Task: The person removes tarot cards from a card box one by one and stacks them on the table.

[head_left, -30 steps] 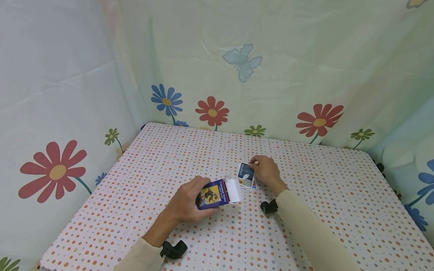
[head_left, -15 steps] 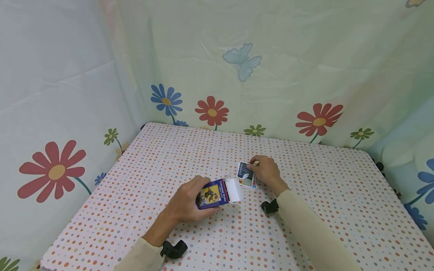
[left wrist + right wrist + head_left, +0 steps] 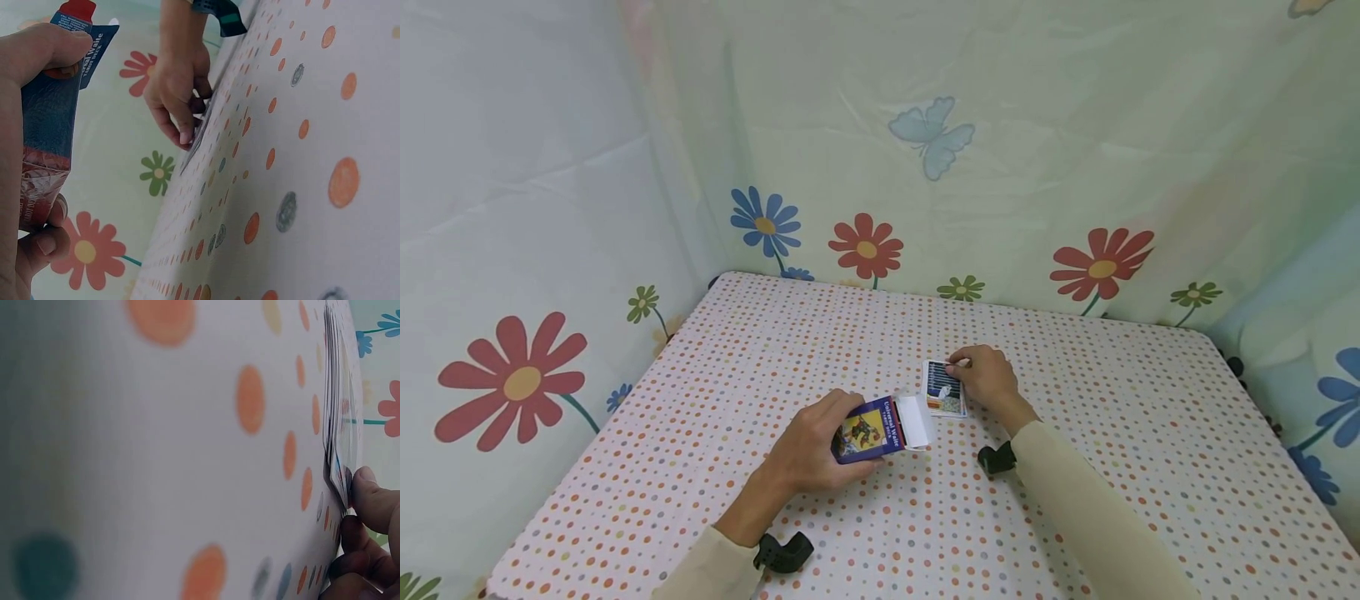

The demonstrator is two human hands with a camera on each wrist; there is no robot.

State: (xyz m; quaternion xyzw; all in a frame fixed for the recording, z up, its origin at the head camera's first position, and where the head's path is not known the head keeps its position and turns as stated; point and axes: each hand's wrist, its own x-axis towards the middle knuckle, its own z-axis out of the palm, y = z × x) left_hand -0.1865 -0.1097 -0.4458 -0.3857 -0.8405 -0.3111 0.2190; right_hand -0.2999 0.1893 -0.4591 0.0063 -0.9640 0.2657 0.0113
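A purple tarot card box [image 3: 863, 433], its white end flap [image 3: 916, 422] folded out to the right, is gripped by my left hand [image 3: 805, 450] above the table. In the left wrist view, thumb and fingers lie on opposite sides of the box [image 3: 49, 112]. A small stack of tarot cards [image 3: 942, 396] lies face up just beyond the flap, the top card dark blue with white stripes. My right hand [image 3: 991, 382] pinches the stack's far right corner. In the right wrist view, the thumb [image 3: 369, 487] presses the top while curled fingers sit at the lower edge of the cards [image 3: 332, 394].
The table is covered by a white cloth [image 3: 760, 350] with coloured dots. Pale curtains [image 3: 1000, 167] with printed flowers and a butterfly stand behind and at both sides. A black wrist mount [image 3: 784, 552] hangs at the left wrist, another mount [image 3: 997, 458] at the right.
My right fingertips have shifted slightly left over the cards, and the top card sits more squarely on the stack. The left hand and the box stay nearly still.
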